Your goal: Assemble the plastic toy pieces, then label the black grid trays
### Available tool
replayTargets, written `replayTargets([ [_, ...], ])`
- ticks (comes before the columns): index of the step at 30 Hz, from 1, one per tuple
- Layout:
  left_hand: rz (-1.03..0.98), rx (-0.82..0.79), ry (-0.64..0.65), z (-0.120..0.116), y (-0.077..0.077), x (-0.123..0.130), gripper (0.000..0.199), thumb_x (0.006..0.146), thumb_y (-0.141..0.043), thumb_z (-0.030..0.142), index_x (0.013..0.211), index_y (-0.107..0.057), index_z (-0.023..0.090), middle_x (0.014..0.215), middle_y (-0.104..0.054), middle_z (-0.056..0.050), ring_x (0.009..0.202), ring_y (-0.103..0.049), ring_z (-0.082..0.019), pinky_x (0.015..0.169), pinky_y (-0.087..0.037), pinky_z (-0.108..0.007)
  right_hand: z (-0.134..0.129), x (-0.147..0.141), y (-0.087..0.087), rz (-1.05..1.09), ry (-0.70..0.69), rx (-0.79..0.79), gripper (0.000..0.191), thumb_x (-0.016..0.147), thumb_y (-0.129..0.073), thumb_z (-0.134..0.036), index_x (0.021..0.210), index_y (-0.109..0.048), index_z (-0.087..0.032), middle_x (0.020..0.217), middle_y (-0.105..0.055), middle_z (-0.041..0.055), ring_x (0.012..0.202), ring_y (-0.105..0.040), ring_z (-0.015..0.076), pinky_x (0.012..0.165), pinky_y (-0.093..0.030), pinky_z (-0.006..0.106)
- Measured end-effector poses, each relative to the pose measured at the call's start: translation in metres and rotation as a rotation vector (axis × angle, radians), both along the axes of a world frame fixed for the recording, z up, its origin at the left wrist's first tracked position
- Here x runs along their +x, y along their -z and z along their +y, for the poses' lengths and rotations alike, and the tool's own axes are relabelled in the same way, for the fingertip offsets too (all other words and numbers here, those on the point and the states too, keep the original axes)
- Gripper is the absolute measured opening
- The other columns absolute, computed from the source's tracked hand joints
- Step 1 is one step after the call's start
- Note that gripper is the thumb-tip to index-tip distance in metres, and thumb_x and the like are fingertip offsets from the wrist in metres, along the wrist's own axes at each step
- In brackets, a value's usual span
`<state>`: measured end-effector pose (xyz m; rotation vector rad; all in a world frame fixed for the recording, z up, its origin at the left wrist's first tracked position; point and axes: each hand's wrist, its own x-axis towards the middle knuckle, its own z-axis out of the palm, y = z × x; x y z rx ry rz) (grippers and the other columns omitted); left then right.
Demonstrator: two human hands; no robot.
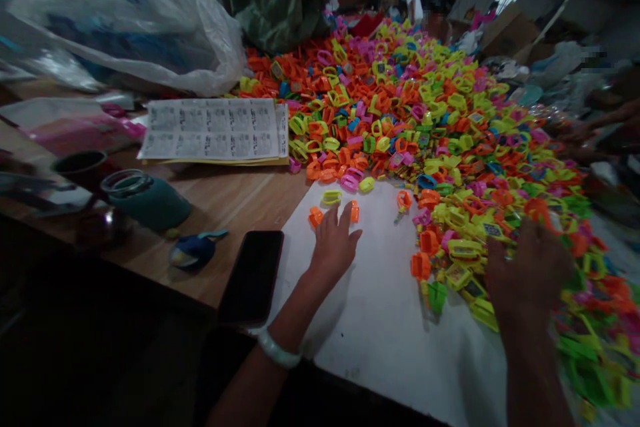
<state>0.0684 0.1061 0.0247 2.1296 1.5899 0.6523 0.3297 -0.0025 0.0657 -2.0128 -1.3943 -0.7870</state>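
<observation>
A large heap of small plastic pieces (380, 100) in orange, yellow, pink, green and blue covers much of the table. My left hand (334, 240), fingers spread, rests over the white sheet (370, 293), close to an orange piece (355, 212) at its fingertips. Another orange piece (315, 217) and a yellow-green one (331, 197) lie just beyond it. On the right, my right hand (530, 267) is over the near side of the heap, blurred, by an orange piece (539, 211); whether it grips anything is unclear.
A black phone (251, 277) lies left of my left forearm. Farther left are a blue pouch-like item (193, 251), a teal jar (147, 200) and printed sheets (213, 130). Plastic bags (200, 33) stand behind. Another person's hand (607, 121) shows at the right edge; people are in the background.
</observation>
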Motion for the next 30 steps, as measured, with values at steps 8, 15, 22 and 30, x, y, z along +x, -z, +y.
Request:
replayTargets([
  [8, 0.345, 0.124, 0.041, 0.021, 0.028, 0.016, 0.054, 0.084, -0.053, 0.023, 0.136, -0.039, 0.018, 0.147, -0.032, -0.012, 0.135, -0.029, -0.031, 0.106, -0.029, -0.053, 0.161, -0.035, 0.033, 0.205, -0.222, -0.560, 0.041, 0.082, -0.039, -0.008, 0.121, -0.051, -0.010, 0.115, -0.054, 0.0172, 0.108, -0.051, 0.0229, 0.090, -0.041, 0.033],
  [15, 0.349, 0.312, -0.032, 0.006, 0.064, 0.011, 0.059, 0.087, -0.047, 0.025, 0.142, -0.027, 0.019, 0.151, -0.024, -0.009, 0.137, -0.025, -0.030, 0.108, -0.027, -0.049, 0.266, 0.010, 0.029, 0.275, -0.059, -0.649, 0.054, 0.081, -0.053, -0.025, 0.131, -0.039, -0.012, 0.129, -0.044, 0.0202, 0.117, -0.048, 0.0278, 0.095, -0.037, 0.037],
  [22, 0.296, 0.406, -0.051, 0.009, 0.070, 0.019, 0.057, 0.090, -0.038, 0.030, 0.143, -0.023, 0.015, 0.151, -0.020, -0.014, 0.138, -0.021, -0.030, 0.109, -0.022, -0.052, 0.292, 0.010, 0.053, 0.340, 0.047, -0.752, 0.080, 0.078, -0.048, -0.062, 0.143, -0.019, -0.027, 0.146, -0.020, 0.0197, 0.126, -0.038, 0.0373, 0.099, -0.029, 0.054],
  [30, 0.258, 0.371, -0.110, 0.006, 0.061, 0.023, 0.062, 0.088, -0.045, 0.035, 0.143, -0.024, 0.014, 0.151, -0.018, -0.020, 0.139, -0.018, -0.031, 0.107, -0.026, -0.050, 0.264, -0.028, 0.058, 0.305, -0.153, -0.946, 0.065, 0.081, -0.045, -0.054, 0.139, -0.032, -0.029, 0.152, -0.014, 0.0128, 0.131, -0.028, 0.0424, 0.101, -0.023, 0.060],
])
